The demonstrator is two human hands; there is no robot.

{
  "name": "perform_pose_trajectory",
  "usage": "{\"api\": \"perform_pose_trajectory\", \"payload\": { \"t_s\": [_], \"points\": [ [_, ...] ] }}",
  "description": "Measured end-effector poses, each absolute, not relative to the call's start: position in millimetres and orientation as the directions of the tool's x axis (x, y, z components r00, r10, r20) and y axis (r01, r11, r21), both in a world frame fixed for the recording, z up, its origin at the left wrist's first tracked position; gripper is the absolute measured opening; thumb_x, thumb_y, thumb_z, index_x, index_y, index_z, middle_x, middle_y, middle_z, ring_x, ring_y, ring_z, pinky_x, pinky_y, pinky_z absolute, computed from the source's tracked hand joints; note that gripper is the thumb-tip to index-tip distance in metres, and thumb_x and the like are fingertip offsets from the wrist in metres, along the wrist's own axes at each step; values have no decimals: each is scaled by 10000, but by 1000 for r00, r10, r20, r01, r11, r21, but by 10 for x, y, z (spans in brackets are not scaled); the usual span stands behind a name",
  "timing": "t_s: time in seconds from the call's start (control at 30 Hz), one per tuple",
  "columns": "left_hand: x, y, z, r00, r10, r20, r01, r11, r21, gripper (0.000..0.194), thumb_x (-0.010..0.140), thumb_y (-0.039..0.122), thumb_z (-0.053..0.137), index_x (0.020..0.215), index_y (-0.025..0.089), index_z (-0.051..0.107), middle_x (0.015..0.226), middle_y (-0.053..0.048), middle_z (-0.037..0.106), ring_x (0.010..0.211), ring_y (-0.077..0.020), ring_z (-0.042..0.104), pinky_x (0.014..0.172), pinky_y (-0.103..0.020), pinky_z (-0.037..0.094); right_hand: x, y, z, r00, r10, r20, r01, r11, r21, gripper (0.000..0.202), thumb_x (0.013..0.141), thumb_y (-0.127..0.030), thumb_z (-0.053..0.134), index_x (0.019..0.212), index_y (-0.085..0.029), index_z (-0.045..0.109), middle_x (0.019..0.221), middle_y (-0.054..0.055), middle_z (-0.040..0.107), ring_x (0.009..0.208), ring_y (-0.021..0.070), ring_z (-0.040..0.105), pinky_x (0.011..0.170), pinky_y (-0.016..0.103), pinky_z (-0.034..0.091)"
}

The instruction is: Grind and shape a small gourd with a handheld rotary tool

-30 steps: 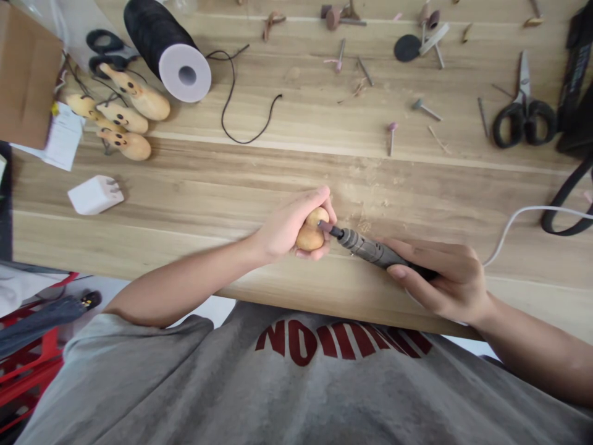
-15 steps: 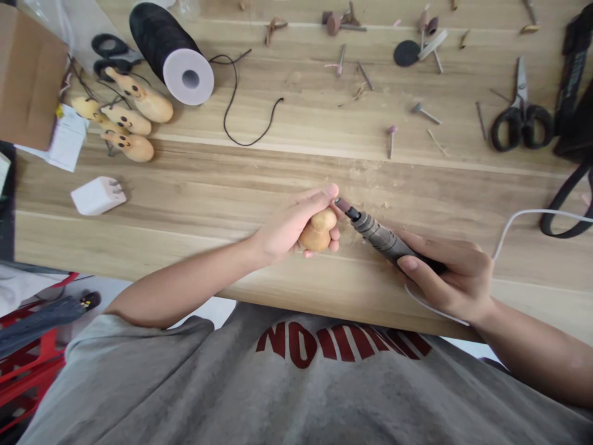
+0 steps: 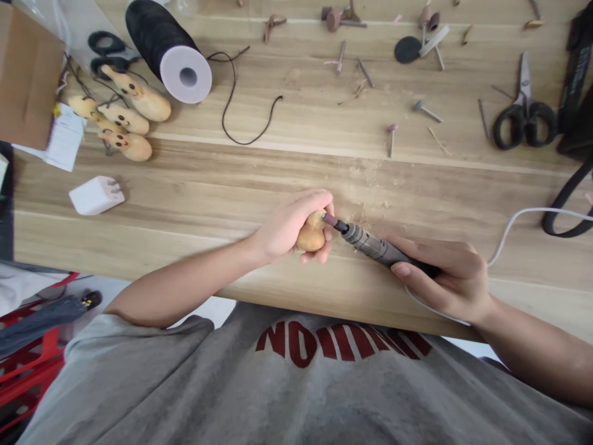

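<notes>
Work position: the small bottle gourd [image 3: 311,238] lies in the person's left hand [image 3: 288,226], over the table [image 3: 208,179], nearer the body than the black cord spool [image 3: 169,52] and to its right. The left hand is curled around the gourd, gripping it from both sides with the upper bulb exposed. The right hand [image 3: 450,272], farther right of the spool, pinches the rotary tool [image 3: 373,245] along its barrel between thumb and fingers. The sanding bit [image 3: 330,220] is set at the upper bulb; whether it bears on the skin or sits just off it cannot be told.

Assessment: grip judged adequate. The rounded skin may let a bit skate, so light, even pressure is advised, with the gourd turned a little between passes. The left fingers lie just beside the bit and would be safer lower on the large bulb. Bracing the right hand on the table should steady the tip. The white cable [image 3: 519,216], well to the spool's right, should run slack and well away from the bit.
</notes>
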State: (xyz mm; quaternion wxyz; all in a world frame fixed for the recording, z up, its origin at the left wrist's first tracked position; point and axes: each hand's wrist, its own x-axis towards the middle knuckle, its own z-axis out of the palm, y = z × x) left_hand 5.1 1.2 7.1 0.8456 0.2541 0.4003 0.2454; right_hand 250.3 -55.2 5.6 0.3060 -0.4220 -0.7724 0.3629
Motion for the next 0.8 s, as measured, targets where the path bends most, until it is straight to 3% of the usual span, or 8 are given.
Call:
{"api": "perform_pose_trajectory", "payload": {
  "t_s": [0.2,0.33,0.8],
  "points": [
    [51,17,73,560,631,-537,-215,736,641,87,888,262,449,839,214,395,503,79,537,307,-126,538,278,-166,353,2515,-581,37,-511,844,161,425,411,-806,348,944,-203,626,1280,-234,710,886,51,802,676,171,745,545,232,575],
    [55,27,78,571,612,-547,-198,749,632,102,850,208,430,915,237,357,532,94,562,300,-134,535,269,-160,341,2503,-587,42,-488,857,168,450,411,-793,362,952,-224,617,1297,-289,703,897,32,805,669,173,749,537,238,587],
    [57,29,106,564,594,-574,-181,767,616,99,843,193,428,910,233,367,538,80,549,294,-128,516,270,-138,257,2503,-593,36,-503,849,162,448,416,-791,311,963,-242,612,1255,-234,720,858,43,786,662,161,729,554,233,576]
  ]
}}
